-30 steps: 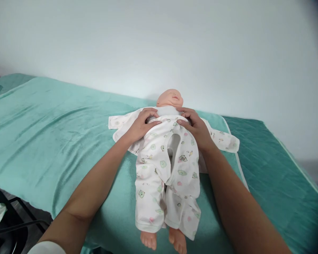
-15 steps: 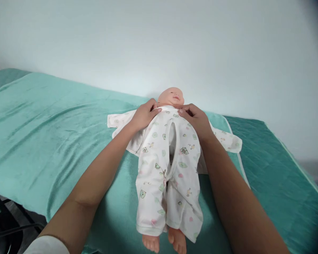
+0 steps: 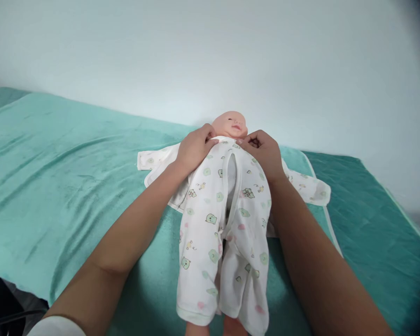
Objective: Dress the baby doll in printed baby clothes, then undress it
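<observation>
A baby doll (image 3: 229, 123) lies on its back, head toward the wall and feet toward me. White printed baby pants (image 3: 210, 219) with an open crotch cover its legs and reach up to its chest. My left hand (image 3: 195, 147) pinches the top edge of the pants below the doll's neck, on the left. On the other side, my right hand (image 3: 264, 151) grips the same edge with thumb and bent fingers. Beneath the doll a matching white jacket (image 3: 154, 159) lies spread, its sleeves stretched out to both sides.
A light green blanket (image 3: 73, 154) with wrinkles covers the bed surface. To the right a darker green quilted cover (image 3: 364, 210) shows beyond its white-trimmed edge. A pale wall (image 3: 210, 56) rises right behind the doll's head. Dark items (image 3: 7, 303) stand at the lower left.
The view has shifted slightly closer, so the doll's feet are now mostly out of frame. Both hands stay at the top edge of the pants, with little movement.
</observation>
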